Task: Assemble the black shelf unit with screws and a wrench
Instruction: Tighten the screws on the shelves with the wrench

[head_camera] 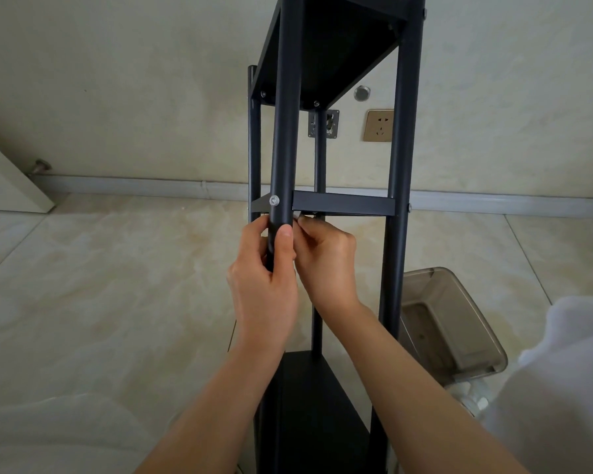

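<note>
Left hand (pixel 266 268) wrapped round front post (pixel 286 131); right hand (pixel 326 258) pinching something small, unclear, just beside it under crossbar (pixel 343 202)

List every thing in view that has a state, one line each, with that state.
shelf unit: upright, partly assembled
front post: gripped by the left hand
screw: seated in the front post
left hand: wrapped round the front post
right hand: fingers curled under the crossbar; what they hold is hidden
plastic bin: lying tilted on the floor, lid open
wall socket: nothing plugged in
</note>
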